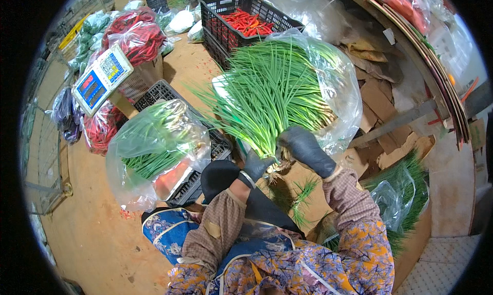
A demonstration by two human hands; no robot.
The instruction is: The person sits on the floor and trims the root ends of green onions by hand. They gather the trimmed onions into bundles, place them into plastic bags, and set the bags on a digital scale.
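Observation:
A bunch of spring onions fans out before me, its green leaves pointing away and its white roots toward my lap. My left hand, in a dark glove, grips the bunch low on the stalks, just above the roots. Also dark-gloved, my right hand is curled against the right side of the stalks, with brownish roots showing below it; its fingertips are partly hidden. Behind the bunch lies a larger heap of spring onions, partly inside a clear plastic bag.
To the left, a bag of spring onions rests on a black plastic crate. A digital scale display stands beyond. Red chillies fill a black crate. Loose green leaves and more bagged greens lie right.

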